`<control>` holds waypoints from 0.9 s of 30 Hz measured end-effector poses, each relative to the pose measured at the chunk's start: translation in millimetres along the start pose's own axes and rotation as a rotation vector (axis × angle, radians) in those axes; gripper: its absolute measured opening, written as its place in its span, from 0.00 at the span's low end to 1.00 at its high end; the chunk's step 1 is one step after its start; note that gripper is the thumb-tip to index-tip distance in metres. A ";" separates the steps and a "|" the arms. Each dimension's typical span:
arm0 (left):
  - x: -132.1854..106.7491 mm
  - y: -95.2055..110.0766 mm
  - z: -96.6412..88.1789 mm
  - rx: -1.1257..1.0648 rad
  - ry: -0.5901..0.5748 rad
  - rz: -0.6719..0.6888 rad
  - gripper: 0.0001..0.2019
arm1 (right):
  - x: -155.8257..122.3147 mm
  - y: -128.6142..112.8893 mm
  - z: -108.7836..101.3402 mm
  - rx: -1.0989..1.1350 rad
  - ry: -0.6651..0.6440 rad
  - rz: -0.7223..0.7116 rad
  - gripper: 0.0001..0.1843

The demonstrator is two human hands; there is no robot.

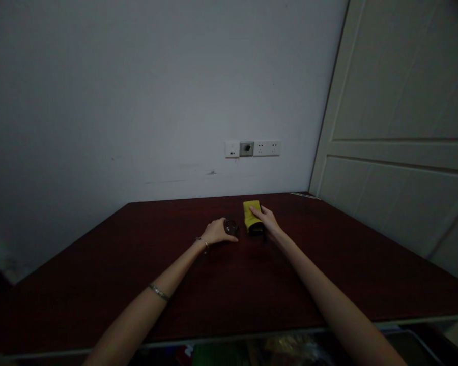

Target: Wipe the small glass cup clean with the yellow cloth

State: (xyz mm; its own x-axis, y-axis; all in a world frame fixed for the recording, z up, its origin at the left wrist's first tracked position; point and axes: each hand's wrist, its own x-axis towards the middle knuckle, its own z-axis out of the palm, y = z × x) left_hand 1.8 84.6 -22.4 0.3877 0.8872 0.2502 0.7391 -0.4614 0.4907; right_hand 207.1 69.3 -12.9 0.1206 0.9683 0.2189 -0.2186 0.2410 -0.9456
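Both my arms reach out over a dark red table (pixel 221 284). My left hand (pixel 217 232) rests on the tabletop with its fingers curled around a small dark round object (pixel 231 226), which looks like glasses or a lens. My right hand (pixel 267 219) lies on a yellow pouch (pixel 251 213) with a dark opening at its near end, fingers closed over its right side. The two hands sit close together near the table's far middle. A thin bracelet shows on my left wrist and another on my left forearm.
A white wall stands behind the table, with a row of sockets and a switch (pixel 252 148). A pale panelled door (pixel 400 152) is at the right. Coloured items show dimly below the table's near edge (pixel 244 351).
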 end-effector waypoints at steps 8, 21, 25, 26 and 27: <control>-13.9 9.2 -7.0 -0.672 0.038 -0.001 0.39 | -8.2 -13.9 7.6 -0.292 0.022 -0.321 0.21; -30.9 13.8 -7.6 -1.103 0.071 0.001 0.44 | -33.0 -17.5 45.0 -0.204 -0.210 -0.381 0.21; -32.8 12.1 -4.5 -1.162 0.081 0.028 0.42 | -37.0 -15.2 45.9 -0.186 -0.277 -0.387 0.21; -33.3 12.0 -3.4 -1.178 0.079 0.039 0.42 | -38.4 -15.3 45.8 -0.202 -0.295 -0.407 0.21; -33.9 12.1 -2.2 -1.192 0.074 0.048 0.41 | -40.0 -15.6 45.5 -0.225 -0.313 -0.436 0.21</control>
State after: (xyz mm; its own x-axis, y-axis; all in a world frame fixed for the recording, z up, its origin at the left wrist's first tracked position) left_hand -3.5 49.0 -23.1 0.3394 0.8854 0.3177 -0.2669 -0.2332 0.9351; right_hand 161.7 29.8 4.1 -0.1459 0.7642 0.6283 0.0022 0.6354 -0.7722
